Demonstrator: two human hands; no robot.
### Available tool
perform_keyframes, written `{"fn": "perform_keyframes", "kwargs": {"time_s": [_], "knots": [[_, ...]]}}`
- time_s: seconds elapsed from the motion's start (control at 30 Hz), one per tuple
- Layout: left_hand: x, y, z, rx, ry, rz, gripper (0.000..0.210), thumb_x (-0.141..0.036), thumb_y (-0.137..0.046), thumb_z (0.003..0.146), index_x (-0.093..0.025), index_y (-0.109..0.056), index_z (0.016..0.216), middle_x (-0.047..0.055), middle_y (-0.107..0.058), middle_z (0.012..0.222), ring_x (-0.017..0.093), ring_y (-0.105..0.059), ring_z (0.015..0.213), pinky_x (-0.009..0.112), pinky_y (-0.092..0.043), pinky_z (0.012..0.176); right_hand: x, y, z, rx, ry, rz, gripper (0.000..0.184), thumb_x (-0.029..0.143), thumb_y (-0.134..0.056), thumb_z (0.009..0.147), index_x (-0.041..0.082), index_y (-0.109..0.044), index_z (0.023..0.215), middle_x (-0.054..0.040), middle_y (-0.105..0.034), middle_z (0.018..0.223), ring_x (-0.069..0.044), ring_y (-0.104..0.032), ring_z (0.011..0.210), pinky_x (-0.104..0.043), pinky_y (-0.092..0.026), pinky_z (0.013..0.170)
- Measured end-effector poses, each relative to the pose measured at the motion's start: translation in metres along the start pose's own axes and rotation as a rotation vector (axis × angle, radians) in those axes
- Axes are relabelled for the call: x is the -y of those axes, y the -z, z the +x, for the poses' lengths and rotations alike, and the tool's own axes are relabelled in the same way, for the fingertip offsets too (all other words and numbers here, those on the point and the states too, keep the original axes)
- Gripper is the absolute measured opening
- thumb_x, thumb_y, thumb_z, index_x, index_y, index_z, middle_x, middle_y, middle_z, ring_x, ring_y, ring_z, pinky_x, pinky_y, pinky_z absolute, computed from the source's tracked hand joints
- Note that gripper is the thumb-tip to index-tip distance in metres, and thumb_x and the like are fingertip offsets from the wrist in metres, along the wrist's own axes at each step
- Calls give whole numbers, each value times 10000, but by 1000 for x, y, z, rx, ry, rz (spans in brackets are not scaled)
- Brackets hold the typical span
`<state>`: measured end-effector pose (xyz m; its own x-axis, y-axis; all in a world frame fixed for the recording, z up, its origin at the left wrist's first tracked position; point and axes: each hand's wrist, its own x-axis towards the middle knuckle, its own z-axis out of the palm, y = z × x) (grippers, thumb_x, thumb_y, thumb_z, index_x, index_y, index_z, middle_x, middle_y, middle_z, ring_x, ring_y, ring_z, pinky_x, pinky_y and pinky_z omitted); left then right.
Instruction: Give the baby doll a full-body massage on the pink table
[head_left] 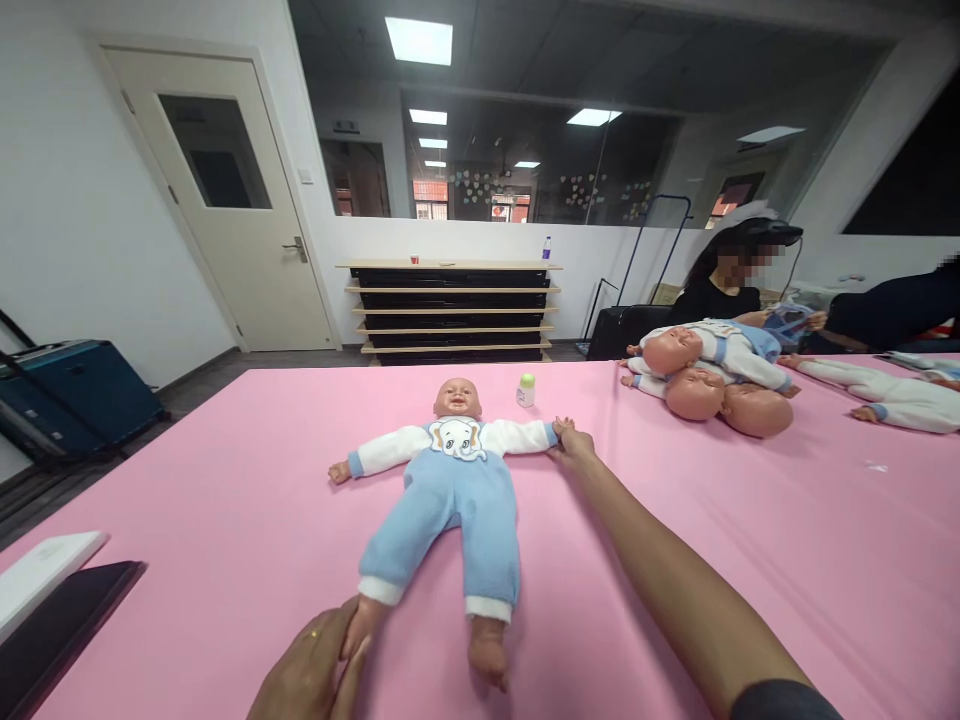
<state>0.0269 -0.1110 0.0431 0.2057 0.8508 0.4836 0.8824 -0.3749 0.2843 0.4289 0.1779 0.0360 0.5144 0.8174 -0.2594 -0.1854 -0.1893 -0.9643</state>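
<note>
A baby doll (455, 500) lies on its back on the pink table, head away from me and arms spread wide. It wears a white and light blue outfit with an elephant face on the chest. My left hand (311, 665), with a ring on one finger, is closed around the doll's bare foot at the lower left. At the end of the doll's outstretched arm on the right, my right hand (574, 446) grips its small hand. Just beyond that arm stands a small bottle (526, 391) with a green cap.
Several dolls (712, 375) lie piled at the table's far right, beside a white garment (892, 390). A person (724, 280) sits behind them handling something blue. A white box (45, 575) and a dark flat object (71, 630) rest at the left edge of the pink table (225, 480).
</note>
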Motion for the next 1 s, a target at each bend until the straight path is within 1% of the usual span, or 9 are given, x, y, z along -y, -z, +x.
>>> {"fn": "perform_keyframes", "kwargs": {"time_s": [0.13, 0.27, 0.43, 0.53, 0.63, 0.73, 0.8, 0.9, 1.0], "knots": [[3, -15, -13, 66, 50, -12, 319, -355, -449, 918, -211, -583, 1170, 80, -702, 962, 209, -690, 835, 296, -576, 697, -23, -1, 8, -54, -100, 84, 424, 182, -689, 800, 178, -582, 1211, -90, -636, 1200, -166, -659, 950, -314, -604, 721], [6, -21, -12, 75, 80, 1, 308, -318, -420, 936, -204, -567, 1181, 85, -697, 971, 202, -684, 845, 301, -573, 713, -24, -3, 10, -79, -119, 126, 419, 211, -722, 778, 166, -603, 1178, -83, -658, 1156, -177, -665, 948, -324, -607, 725], [11, 0, 15, -68, 13, 63, 318, -313, -462, 915, -199, -539, 1202, 93, -673, 1009, 211, -661, 880, 305, -551, 717, 6, -13, -4, -29, 106, 14, 409, 294, -747, 739, 135, -671, 1108, -103, -687, 1117, -217, -666, 956, -271, -576, 724], [-5, 16, 55, -111, -50, 37, 324, -259, -454, 920, -182, -506, 1230, 109, -640, 1060, 222, -619, 953, 335, -522, 778, 39, -45, -31, 37, 449, -285, 339, 319, -689, 782, 119, -711, 1055, -118, -710, 1061, -236, -649, 1006, -270, -521, 818], [-37, 15, 105, 3, -100, -21, 269, -197, -409, 922, -173, -531, 1161, 109, -620, 1030, 219, -587, 936, 350, -499, 785, 65, -97, -71, 259, 749, -683, 282, 327, -559, 879, 140, -738, 988, -115, -717, 1042, -218, -650, 993, -260, -478, 841], [-67, -9, 150, 198, -111, -20, 218, -158, -386, 902, -172, -581, 998, 96, -609, 923, 218, -572, 859, 355, -483, 749, 70, -150, -108, 538, 858, -1152, 267, 299, -590, 864, 134, -726, 1024, -133, -710, 1060, -217, -650, 970, -245, -463, 806], [-80, -31, 172, 243, -128, -35, 234, -147, -382, 895, -164, -596, 987, 101, -613, 917, 219, -575, 854, 358, -482, 760, 62, -175, -121, 601, 860, -1289, 316, 268, -669, 799, 93, -707, 1059, -171, -698, 1079, -260, -638, 1008, -283, -467, 826], [-86, -58, 188, 255, -185, -94, 253, -142, -392, 887, -135, -609, 1018, 131, -627, 986, 240, -581, 952, 377, -480, 839, 48, -193, -124, 621, 828, -1376, 361, 261, -691, 775, 48, -694, 1067, -223, -687, 1073, -314, -625, 1048, -361, -471, 871], [-84, -69, 188, 252, -184, -126, 257, -133, -384, 890, -122, -609, 1015, 140, -623, 983, 244, -578, 966, 390, -476, 864, 40, -193, -118, 631, 813, -1418, 372, 299, -668, 794, 81, -690, 1095, -206, -679, 1113, -311, -609, 1099, -387, -453, 929]]}}
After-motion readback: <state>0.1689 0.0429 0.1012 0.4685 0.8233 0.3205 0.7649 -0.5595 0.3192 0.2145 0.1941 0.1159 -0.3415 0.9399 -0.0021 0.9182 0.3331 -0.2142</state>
